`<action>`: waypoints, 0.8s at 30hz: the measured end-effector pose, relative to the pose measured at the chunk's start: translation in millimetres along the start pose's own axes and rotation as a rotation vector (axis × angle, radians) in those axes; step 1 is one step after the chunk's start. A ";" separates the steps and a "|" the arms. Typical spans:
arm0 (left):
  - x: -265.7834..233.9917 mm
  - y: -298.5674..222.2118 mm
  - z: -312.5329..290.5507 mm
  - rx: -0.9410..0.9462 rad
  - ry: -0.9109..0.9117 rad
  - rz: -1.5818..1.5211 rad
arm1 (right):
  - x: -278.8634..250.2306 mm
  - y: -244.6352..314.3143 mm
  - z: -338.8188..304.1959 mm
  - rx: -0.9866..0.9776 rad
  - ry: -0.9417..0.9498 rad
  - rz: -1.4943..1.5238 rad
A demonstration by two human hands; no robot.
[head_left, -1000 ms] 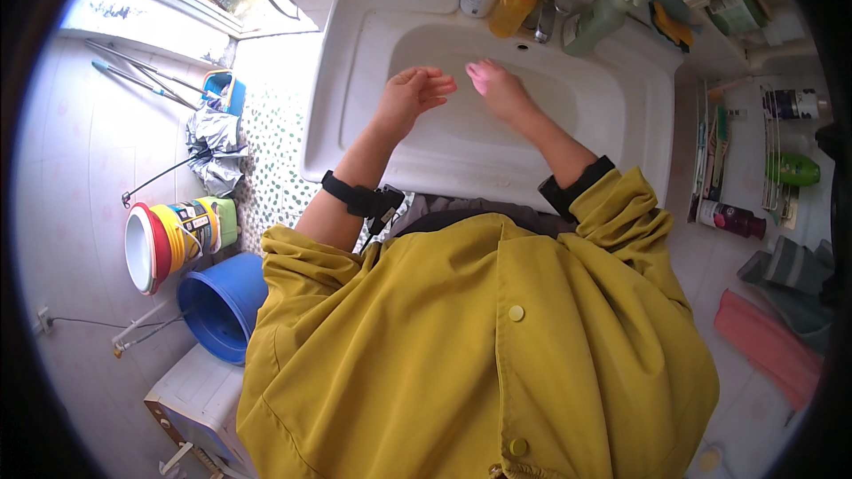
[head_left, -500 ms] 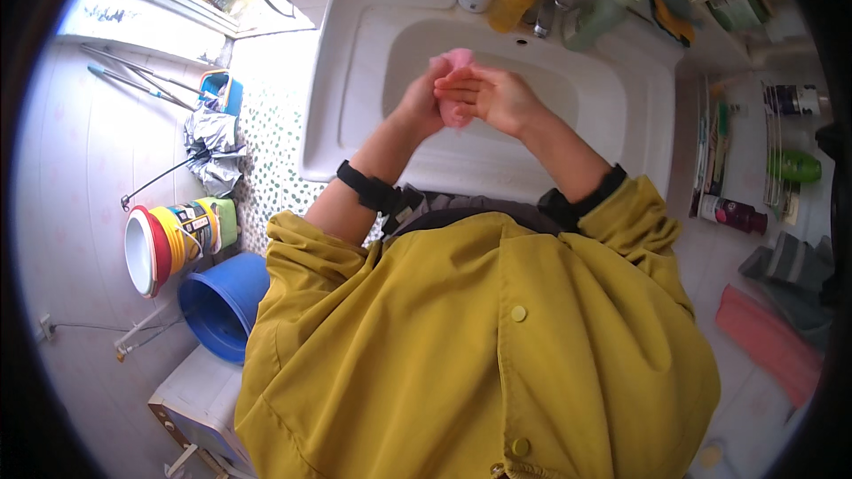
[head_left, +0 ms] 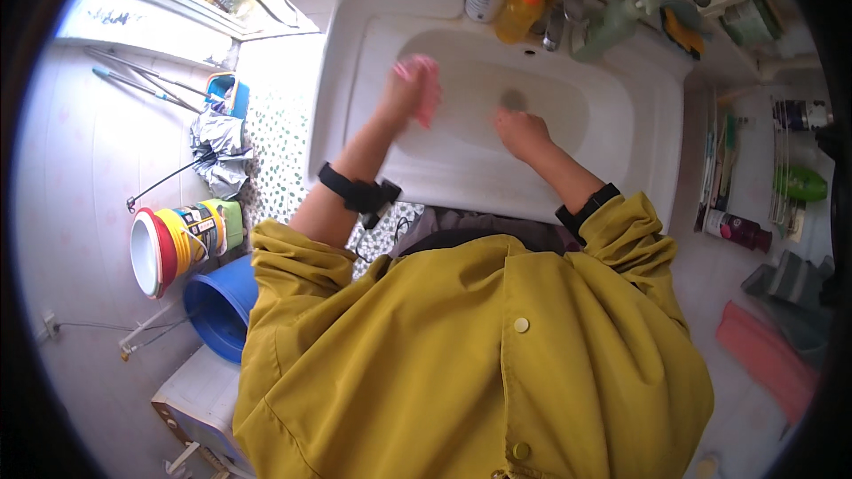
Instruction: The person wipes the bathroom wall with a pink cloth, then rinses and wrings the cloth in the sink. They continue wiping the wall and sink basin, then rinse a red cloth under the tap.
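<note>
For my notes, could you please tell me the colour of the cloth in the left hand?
The cloth is pink, seen best in the head view.

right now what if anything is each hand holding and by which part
The left hand holds a pink cloth; blur hides which part is gripped. The right hand is curled, with nothing visible in it.

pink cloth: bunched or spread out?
Bunched. The cloth shows as a small wad in the left hand, not laid out over the sink; blur hides any folds.
</note>
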State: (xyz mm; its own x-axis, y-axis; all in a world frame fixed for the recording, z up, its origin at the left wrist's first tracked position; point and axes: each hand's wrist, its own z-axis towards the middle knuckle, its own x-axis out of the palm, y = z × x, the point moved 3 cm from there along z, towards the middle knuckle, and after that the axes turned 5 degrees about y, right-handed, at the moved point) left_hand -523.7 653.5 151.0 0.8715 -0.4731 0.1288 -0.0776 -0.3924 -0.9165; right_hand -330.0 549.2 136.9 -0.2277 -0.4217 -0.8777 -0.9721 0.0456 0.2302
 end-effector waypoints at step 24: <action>-43.5 78.1 -77.9 0.082 -0.535 0.699 | 126.8 -117.0 84.4 0.186 0.161 0.021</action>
State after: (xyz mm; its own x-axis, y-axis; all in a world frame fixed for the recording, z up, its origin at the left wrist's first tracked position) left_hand -605.4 582.0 103.2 0.7488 -0.1436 -0.6470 -0.6607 -0.0841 -0.7459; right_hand -249.9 566.9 -36.8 -0.2508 -0.5571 -0.7917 -0.9643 0.2160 0.1535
